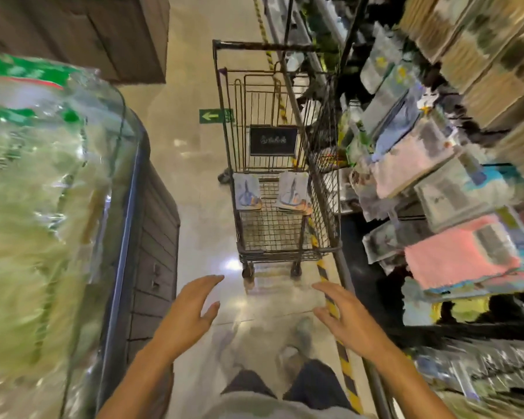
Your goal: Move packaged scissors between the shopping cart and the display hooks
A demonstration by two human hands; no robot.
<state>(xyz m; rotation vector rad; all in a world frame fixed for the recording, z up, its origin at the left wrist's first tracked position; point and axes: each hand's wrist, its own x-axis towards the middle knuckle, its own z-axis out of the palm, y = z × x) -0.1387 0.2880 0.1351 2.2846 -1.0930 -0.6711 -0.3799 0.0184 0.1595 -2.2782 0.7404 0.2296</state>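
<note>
The fingers of the left hand point(194, 306) are spread apart and hold nothing, and the fingers of the right hand point(344, 313) are likewise apart and empty; both hands hang over the floor point(194, 189), short of the shopping cart point(285, 152) and not touching it. Ahead, in the cart's wire basket, lie two packaged scissors: one card point(246, 191) near the left side, another point(294, 192) near the right, apparently atop further cards. They are probably light, flat and fairly stiff, with a slick plastic blister, so a pinch on the card edge near its top hang-hole looks best. Nothing else shows in the basket. To the right, the display hooks point(430, 164) carry blurred packaged goods; what they hold cannot be told exactly.
</note>
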